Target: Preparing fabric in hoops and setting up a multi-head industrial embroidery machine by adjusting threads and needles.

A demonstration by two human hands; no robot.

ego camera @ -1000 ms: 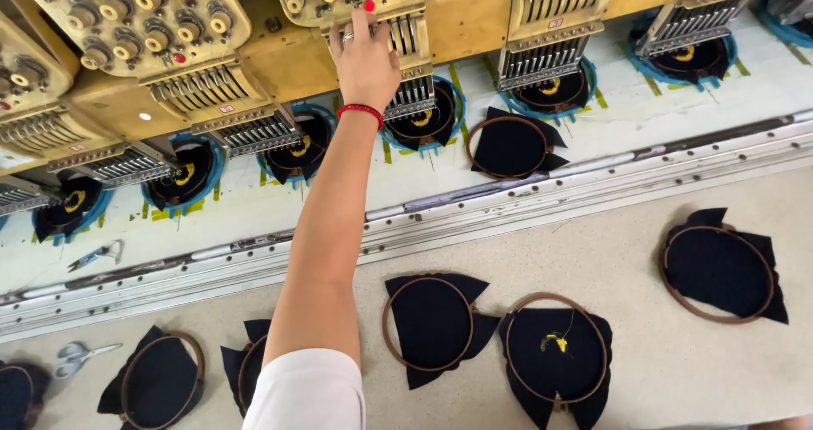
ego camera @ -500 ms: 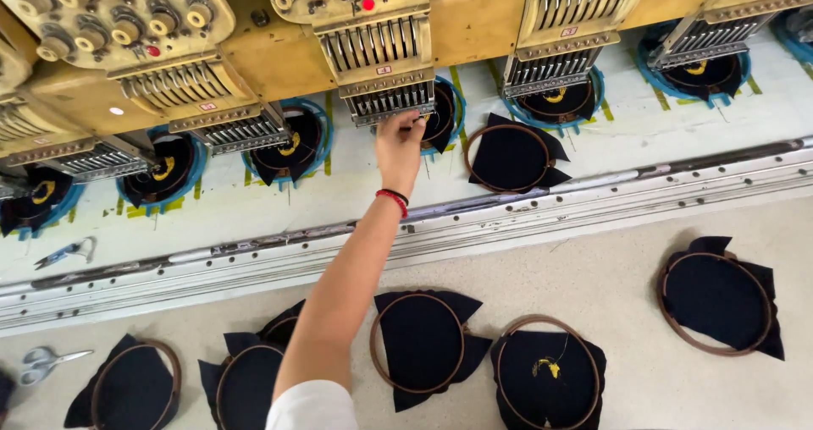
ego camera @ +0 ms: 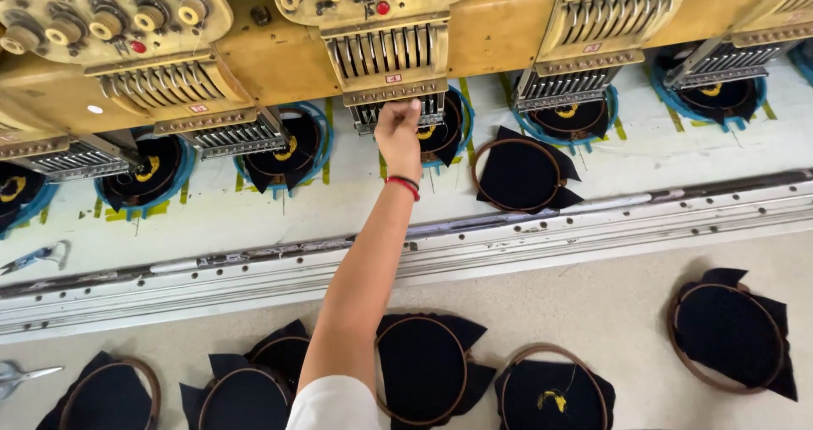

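Head view — right hand [ego camera: 396, 135] reaches up to embroidery head [ego camera: 389, 66].

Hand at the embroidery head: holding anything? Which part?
Cannot be told. The hand reaches up to the needle area of the middle embroidery head, fingertips at its lower edge above a hooped dark fabric. The fingers hide any grip. No other hand shows.

White short sleeve [ego camera: 334, 405], red and black wristbands [ego camera: 405, 184]

Five hooped dark cloths [ego camera: 423, 369] lie on the counter [ego camera: 610, 311] below the fingers [ego camera: 405, 113]; one loose hoop [ego camera: 518, 174] rests right of them; two scissors [ego camera: 25, 372] far left.
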